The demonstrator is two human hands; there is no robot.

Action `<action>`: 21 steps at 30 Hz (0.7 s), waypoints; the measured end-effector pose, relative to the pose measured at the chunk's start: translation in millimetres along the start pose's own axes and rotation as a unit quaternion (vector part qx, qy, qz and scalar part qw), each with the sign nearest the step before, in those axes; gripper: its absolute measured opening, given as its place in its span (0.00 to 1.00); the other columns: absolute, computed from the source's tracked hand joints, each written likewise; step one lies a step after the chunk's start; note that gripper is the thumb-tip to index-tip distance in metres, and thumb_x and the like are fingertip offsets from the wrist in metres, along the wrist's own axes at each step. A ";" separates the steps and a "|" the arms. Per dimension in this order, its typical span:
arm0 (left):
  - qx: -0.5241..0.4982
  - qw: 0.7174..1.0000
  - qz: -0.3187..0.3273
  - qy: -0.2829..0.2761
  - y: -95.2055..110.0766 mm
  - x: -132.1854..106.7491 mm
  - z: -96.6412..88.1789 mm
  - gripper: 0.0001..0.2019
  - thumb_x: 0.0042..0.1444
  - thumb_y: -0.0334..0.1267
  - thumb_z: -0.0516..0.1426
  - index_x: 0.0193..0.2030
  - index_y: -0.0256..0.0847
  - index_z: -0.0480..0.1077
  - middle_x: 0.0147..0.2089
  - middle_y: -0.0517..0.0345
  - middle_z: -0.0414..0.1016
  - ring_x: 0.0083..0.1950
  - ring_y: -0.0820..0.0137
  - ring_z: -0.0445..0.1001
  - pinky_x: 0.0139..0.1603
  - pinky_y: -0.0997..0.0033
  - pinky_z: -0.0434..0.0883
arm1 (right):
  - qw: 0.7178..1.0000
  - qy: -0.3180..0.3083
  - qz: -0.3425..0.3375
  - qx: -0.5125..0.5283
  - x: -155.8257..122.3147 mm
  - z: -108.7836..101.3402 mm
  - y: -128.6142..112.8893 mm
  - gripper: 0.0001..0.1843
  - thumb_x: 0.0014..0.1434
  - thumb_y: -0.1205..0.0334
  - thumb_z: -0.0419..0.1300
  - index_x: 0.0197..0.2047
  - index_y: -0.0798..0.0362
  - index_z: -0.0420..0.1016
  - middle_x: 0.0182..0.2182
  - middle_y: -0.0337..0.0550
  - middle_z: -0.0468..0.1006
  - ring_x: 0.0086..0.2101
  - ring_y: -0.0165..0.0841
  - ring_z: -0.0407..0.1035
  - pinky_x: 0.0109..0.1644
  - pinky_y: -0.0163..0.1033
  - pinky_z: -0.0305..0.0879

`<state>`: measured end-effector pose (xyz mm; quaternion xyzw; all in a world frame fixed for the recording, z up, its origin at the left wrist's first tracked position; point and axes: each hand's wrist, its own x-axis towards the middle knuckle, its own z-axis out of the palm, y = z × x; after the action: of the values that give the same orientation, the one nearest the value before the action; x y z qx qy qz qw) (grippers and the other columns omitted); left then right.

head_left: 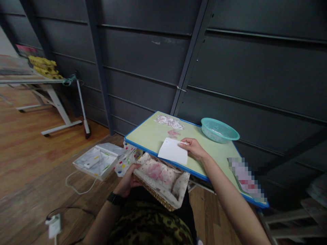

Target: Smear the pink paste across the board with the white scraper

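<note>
My left hand [131, 177] grips the left end of a cloth-lined woven basket [166, 185], held tilted below the table's front edge. Pinkish bits lie in the basket on its pale spotted lining. Between the thumb and fingers of my right hand [192, 148] is a white card [174, 151], over the table's near edge just above the basket. On the table [143, 136], beyond the card, a small pinkish patch of pieces [173, 133] lies near a larger heap of pale paper-like scraps [169, 121].
A turquoise plastic basin [219, 131] stands at the table's back right. A blurred-out flat item [246, 180] lies on the right side. Left on the floor are an open white box [95, 161] and a power strip [54, 225] with cords. Dark wall panels rise behind the table.
</note>
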<state>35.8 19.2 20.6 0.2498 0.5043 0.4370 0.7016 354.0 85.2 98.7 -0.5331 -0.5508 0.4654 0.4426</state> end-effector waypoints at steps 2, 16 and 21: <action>0.001 1.000 -0.004 0.002 0.4 -0.2 -0.1 0.12 0.52 0.45 0.65 0.37 0.41 0.72 0.25 0.58 0.76 0.26 0.63 0.78 0.30 0.63 0.80 | 0.994 0.102 -0.035 0.020 5.1 -9.7 1.3 0.33 0.34 0.33 0.78 0.32 0.51 0.78 0.25 0.41 0.78 0.25 0.33 0.68 0.28 0.37 0.61; 0.001 1.000 -0.021 0.009 1.8 -0.6 3.9 0.11 0.54 0.42 0.63 0.41 0.40 0.73 0.27 0.57 0.79 0.26 0.61 0.79 0.31 0.61 0.81 | 0.842 0.388 -0.151 -0.344 20.2 -54.4 17.9 0.25 0.64 0.44 0.59 0.46 0.55 0.87 0.40 0.59 0.87 0.40 0.50 0.79 0.47 0.48 0.69; -0.001 1.000 -0.027 0.006 1.4 -0.9 3.4 0.11 0.55 0.42 0.62 0.42 0.40 0.72 0.28 0.56 0.80 0.27 0.61 0.80 0.31 0.61 0.81 | 0.867 0.319 -0.179 -0.338 24.8 -45.2 17.6 0.18 0.64 0.49 0.61 0.45 0.51 0.87 0.43 0.56 0.87 0.42 0.49 0.80 0.47 0.47 0.70</action>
<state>38.3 19.5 23.4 0.2326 0.5144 0.4204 0.7103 400.5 111.8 89.0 -0.6619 -0.5888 -0.0315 0.4629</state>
